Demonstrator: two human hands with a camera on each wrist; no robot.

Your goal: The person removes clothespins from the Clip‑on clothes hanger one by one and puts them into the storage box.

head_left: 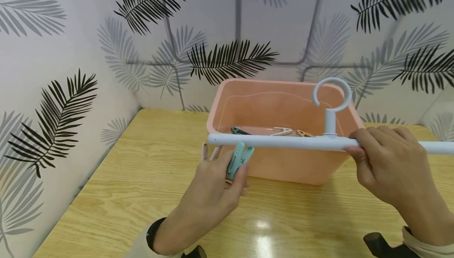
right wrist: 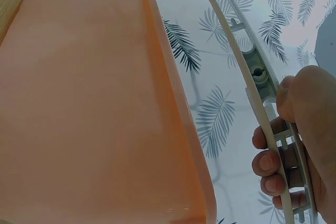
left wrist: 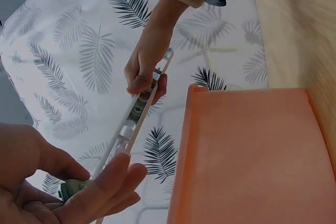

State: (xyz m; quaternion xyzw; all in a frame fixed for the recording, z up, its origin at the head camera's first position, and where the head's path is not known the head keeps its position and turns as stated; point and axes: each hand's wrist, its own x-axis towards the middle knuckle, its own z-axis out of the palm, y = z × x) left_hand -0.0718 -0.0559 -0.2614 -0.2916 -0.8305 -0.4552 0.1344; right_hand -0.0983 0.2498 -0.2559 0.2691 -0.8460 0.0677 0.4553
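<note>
From the head camera, my left hand [head_left: 209, 193] pinches a green clothespin [head_left: 235, 163] between thumb and fingers, its two parted ends pointing up at the front of a pale hanger bar [head_left: 273, 141], near the bar's left end; whether they touch it I can't tell. My right hand [head_left: 393, 167] grips the bar to the right of its hook [head_left: 331, 110]. The bar spans the front of a pink basket [head_left: 283, 167] with more clothespins [head_left: 282, 131] inside. A pale clip [head_left: 204, 151] shows beyond my left hand; I can't make out what holds it. The work looks like fitting the green clothespin to the bar, so I'd best line its ends up squarely before pushing.

In the left wrist view, the green clothespin sits between my thumb and fingers, close by the bar, with the other fingertips reaching past it. A firm, even pinch should stop it from twisting.

In the right wrist view, my right hand wraps round the bar, whose hollow underside shows, fingers curled beneath. I should brace here, since a push at the far end could tip the bar.
</note>
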